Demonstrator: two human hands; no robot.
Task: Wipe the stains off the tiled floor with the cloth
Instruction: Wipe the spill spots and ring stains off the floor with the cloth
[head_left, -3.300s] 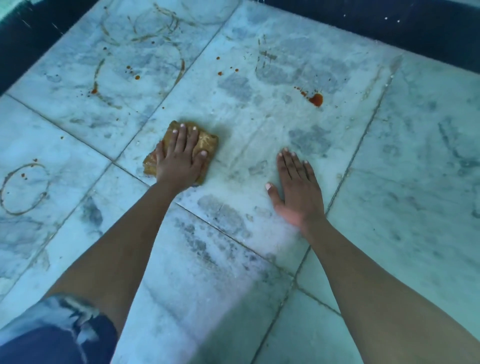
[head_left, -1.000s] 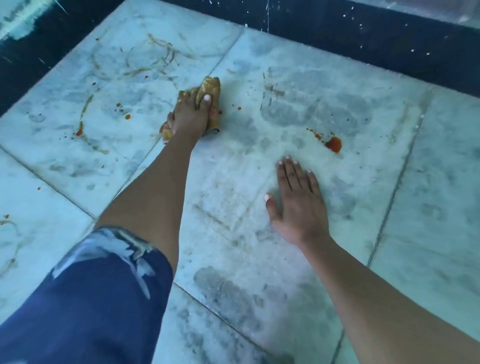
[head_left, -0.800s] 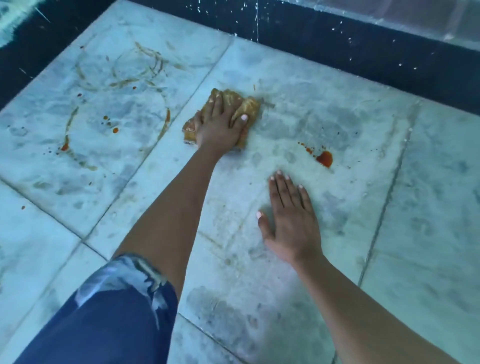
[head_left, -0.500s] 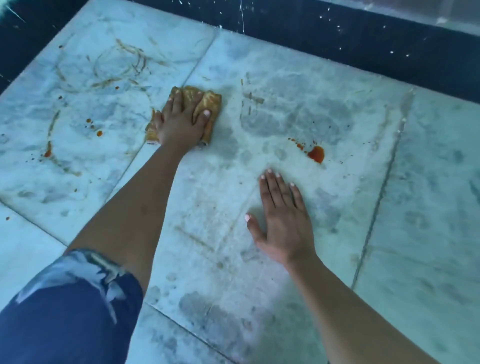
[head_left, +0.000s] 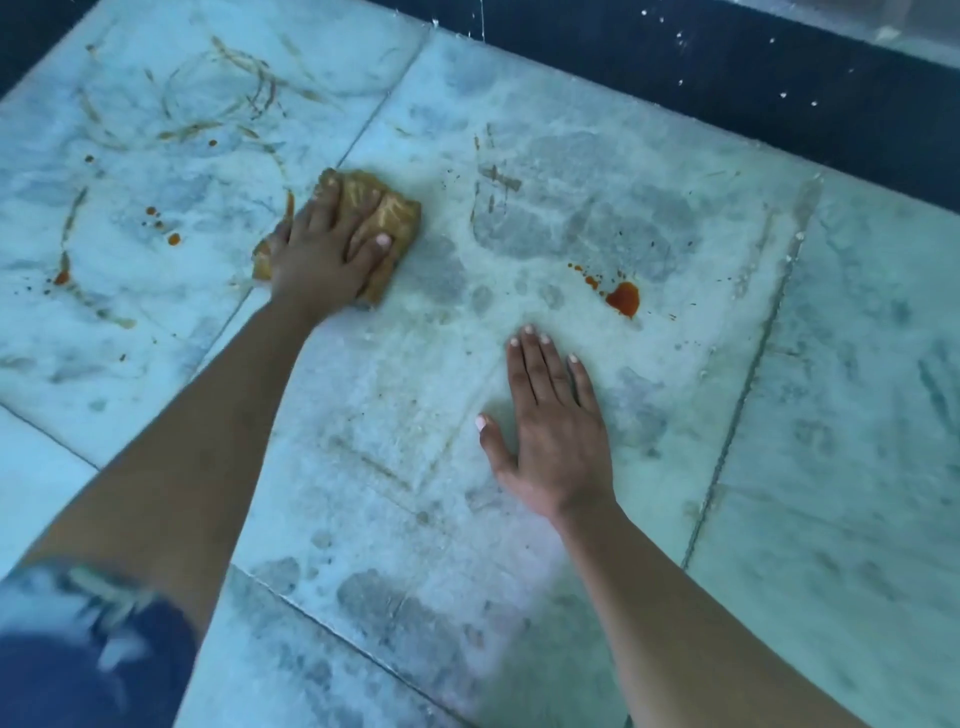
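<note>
My left hand (head_left: 319, 254) lies spread over a crumpled, brown-stained yellow cloth (head_left: 389, 208) and presses it onto the pale marble tiled floor (head_left: 395, 415), right beside a grout line. My right hand (head_left: 553, 426) rests flat on the middle tile, fingers straight. A red blotch (head_left: 623, 299) with small drops sits just beyond its fingertips. Brown ring-shaped smears (head_left: 218, 104) and red drops (head_left: 169, 234) mark the tile to the left of the cloth.
A dark blue border strip (head_left: 727, 88) runs along the far edge of the tiles, speckled white. My blue patterned sleeve (head_left: 78, 649) fills the lower left corner. Faint grey streaks (head_left: 498, 176) show on the middle tile past the cloth.
My left hand has rubbed the cloth back and forth over the grout line, moving farther away than 3.3 s ago. My right hand has stayed planted on the tile.
</note>
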